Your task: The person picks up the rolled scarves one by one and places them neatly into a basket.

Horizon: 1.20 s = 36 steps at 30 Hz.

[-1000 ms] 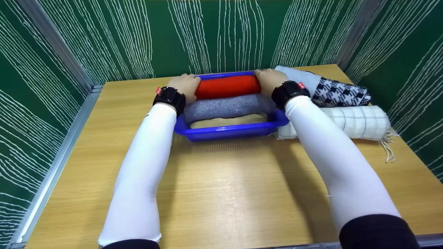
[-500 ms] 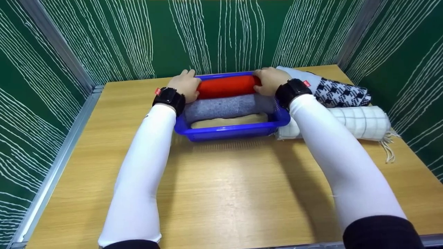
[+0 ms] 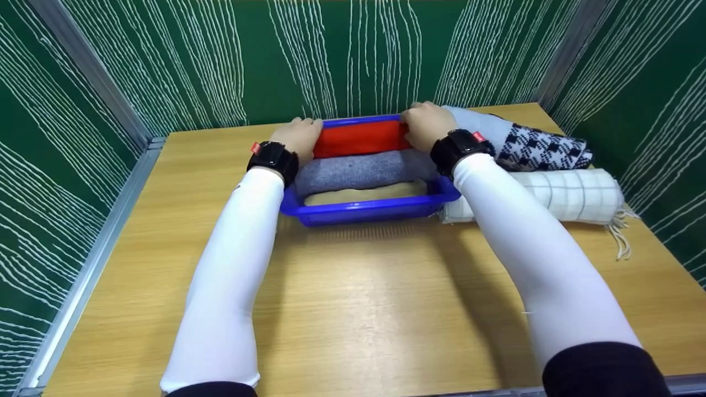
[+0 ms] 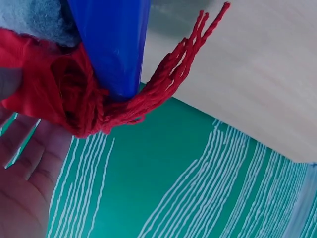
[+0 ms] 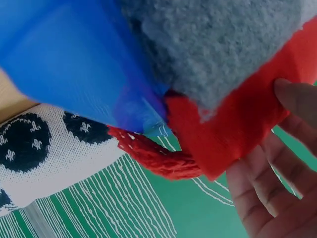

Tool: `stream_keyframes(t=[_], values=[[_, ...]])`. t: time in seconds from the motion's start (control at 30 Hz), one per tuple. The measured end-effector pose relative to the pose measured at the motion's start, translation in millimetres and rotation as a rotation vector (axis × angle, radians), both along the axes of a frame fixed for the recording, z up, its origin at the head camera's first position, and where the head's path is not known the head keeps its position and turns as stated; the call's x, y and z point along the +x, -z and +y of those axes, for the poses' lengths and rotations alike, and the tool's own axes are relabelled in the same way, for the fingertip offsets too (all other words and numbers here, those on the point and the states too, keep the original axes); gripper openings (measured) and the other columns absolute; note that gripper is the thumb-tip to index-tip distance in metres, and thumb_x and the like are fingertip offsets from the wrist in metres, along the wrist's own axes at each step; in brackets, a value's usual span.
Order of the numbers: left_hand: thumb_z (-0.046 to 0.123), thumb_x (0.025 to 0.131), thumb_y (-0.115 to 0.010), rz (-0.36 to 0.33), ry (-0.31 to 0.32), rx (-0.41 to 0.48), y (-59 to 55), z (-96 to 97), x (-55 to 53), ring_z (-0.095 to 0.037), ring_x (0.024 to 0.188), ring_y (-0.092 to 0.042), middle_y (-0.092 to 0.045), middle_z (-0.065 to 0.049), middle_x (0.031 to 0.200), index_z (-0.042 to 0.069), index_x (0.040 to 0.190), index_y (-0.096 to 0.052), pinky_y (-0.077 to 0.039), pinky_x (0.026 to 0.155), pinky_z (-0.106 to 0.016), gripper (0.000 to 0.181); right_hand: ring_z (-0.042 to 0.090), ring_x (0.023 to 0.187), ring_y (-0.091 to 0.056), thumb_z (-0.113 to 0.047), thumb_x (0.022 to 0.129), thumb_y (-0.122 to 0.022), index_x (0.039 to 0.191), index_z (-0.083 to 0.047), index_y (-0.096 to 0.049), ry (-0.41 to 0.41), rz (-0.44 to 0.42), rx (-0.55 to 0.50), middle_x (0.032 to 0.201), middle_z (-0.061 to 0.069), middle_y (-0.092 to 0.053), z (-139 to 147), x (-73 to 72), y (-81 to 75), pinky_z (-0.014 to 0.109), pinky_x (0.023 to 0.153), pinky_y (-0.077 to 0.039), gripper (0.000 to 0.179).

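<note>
A rolled red scarf [image 3: 358, 138] lies along the far side of a blue basket [image 3: 364, 207], and its twisted fringe [image 4: 168, 74] hangs over the rim at the left end. My left hand [image 3: 298, 138] grips that end, thumb on one face and fingers on the other. At the opposite end my right hand [image 3: 428, 125] pinches the scarf between thumb and fingers, with more red fringe [image 5: 158, 157] trailing past the basket corner. In front of the red one, inside the basket, lie a grey rolled knit [image 3: 358, 171] and a beige roll [image 3: 364, 193].
To the right of the basket rest a white checked roll with tassels [image 3: 579, 193] and a black-and-white patterned knit roll [image 3: 543, 148], partly behind my right forearm. Green panels with white streaks [image 3: 375, 60] wall the wooden table [image 3: 353, 309] at the back and sides.
My right hand shifts slightly left and up, and its thumb goes out of sight in the head view. The left hand moves a little right. The red scarf's top looks flatter; the basket stays put.
</note>
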State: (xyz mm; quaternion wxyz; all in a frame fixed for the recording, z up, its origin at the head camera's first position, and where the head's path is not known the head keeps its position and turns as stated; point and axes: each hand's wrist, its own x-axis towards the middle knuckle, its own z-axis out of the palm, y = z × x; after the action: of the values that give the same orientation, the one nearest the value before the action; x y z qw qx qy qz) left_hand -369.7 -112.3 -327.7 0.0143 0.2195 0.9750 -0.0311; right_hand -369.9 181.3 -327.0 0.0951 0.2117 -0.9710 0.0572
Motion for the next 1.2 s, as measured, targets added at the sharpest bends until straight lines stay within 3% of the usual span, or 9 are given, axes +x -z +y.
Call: stream_keyframes(t=[0.17, 0.37, 0.47, 0.6, 0.77, 0.93, 1.03, 1.2], values=[[0.006, 0.103, -0.059, -0.026, -0.004, 0.034, -0.8, -0.2, 2.1, -0.045, 0.139, -0.059, -0.06, -0.026, 0.15, -0.002, 0.151, -0.05, -0.049, 0.118, -0.057, 0.049, 0.049, 0.116, -0.069, -0.004, 0.099, -0.067, 0.12, 0.006, -0.074, -0.002, -0.05, 0.016, 0.119, 0.03, -0.072, 1, -5.4, 5.5, 0.063, 0.099, -0.057, 0.024], [0.009, 0.101, -0.058, -0.025, -0.02, 0.0, 4.2, 1.1, -1.0, -0.042, 0.136, -0.054, -0.056, -0.024, 0.146, 0.001, 0.136, -0.068, -0.05, 0.115, -0.057, 0.037, 0.048, 0.108, -0.071, -0.008, 0.104, -0.057, 0.114, 0.005, -0.069, -0.03, -0.114, 0.027, 0.112, 0.029, -0.074, 1, -11.2, 12.6, 0.062, 0.096, -0.056, 0.021], [0.008, 0.099, -0.056, -0.013, -0.021, -0.019, 9.0, 1.2, -4.4, -0.041, 0.135, -0.052, -0.055, -0.023, 0.144, 0.003, 0.129, -0.073, -0.05, 0.115, -0.056, 0.035, 0.048, 0.106, -0.07, -0.012, 0.106, -0.052, 0.108, 0.003, -0.066, -0.037, -0.18, 0.069, 0.11, 0.029, -0.072, -3, -9.4, 11.0, 0.062, 0.096, -0.056, 0.021], [0.008, 0.099, -0.053, -0.034, -0.022, -0.038, 9.9, 2.1, -3.7, -0.042, 0.143, -0.051, -0.054, -0.024, 0.152, 0.002, 0.133, -0.072, -0.046, 0.121, -0.056, 0.039, 0.049, 0.112, -0.07, -0.017, 0.108, -0.045, 0.112, 0.002, -0.066, -0.03, -0.265, 0.136, 0.118, 0.031, -0.072, -9, -3.0, 5.7, 0.062, 0.099, -0.056, 0.028], [0.007, 0.1, -0.052, -0.106, -0.023, -0.048, 2.9, 4.1, 5.3, -0.04, 0.141, -0.056, -0.061, -0.021, 0.147, 0.004, 0.135, -0.072, -0.046, 0.121, -0.057, 0.04, 0.05, 0.119, -0.069, -0.019, 0.109, -0.043, 0.118, 0.001, -0.066, -0.03, -0.308, 0.176, 0.126, 0.032, -0.071, -12, -0.9, 5.7, 0.065, 0.102, -0.055, 0.032], [0.007, 0.097, -0.055, -0.153, -0.039, -0.002, -2.4, 3.7, 14.9, -0.035, 0.126, -0.065, -0.071, -0.017, 0.131, 0.006, 0.116, -0.075, -0.054, 0.107, -0.056, 0.028, 0.051, 0.133, -0.061, -0.021, 0.11, -0.041, 0.127, 0.002, -0.064, -0.032, -0.352, 0.198, 0.137, 0.031, -0.067, -13, -3.8, 7.8, 0.065, 0.109, -0.051, 0.036], [0.006, 0.096, -0.055, -0.148, -0.033, 0.019, -4.1, 3.1, 18.0, -0.036, 0.123, -0.066, -0.072, -0.017, 0.128, 0.005, 0.11, -0.074, -0.055, 0.105, -0.057, 0.024, 0.051, 0.135, -0.059, -0.02, 0.109, -0.043, 0.124, 0.001, -0.064, -0.017, -0.33, 0.187, 0.139, 0.031, -0.067, -12, -3.9, 8.2, 0.065, 0.11, -0.05, 0.034], [0.005, 0.095, -0.054, -0.122, -0.028, -0.023, -0.9, 2.7, 12.6, -0.04, 0.136, -0.057, -0.064, -0.02, 0.141, 0.003, 0.12, -0.075, -0.047, 0.119, -0.057, 0.033, 0.051, 0.122, -0.064, -0.019, 0.104, -0.053, 0.113, 0.003, -0.071, 0.02, -0.204, 0.151, 0.129, 0.033, -0.067, -12, -0.7, 7.5, 0.067, 0.101, -0.055, 0.03]])
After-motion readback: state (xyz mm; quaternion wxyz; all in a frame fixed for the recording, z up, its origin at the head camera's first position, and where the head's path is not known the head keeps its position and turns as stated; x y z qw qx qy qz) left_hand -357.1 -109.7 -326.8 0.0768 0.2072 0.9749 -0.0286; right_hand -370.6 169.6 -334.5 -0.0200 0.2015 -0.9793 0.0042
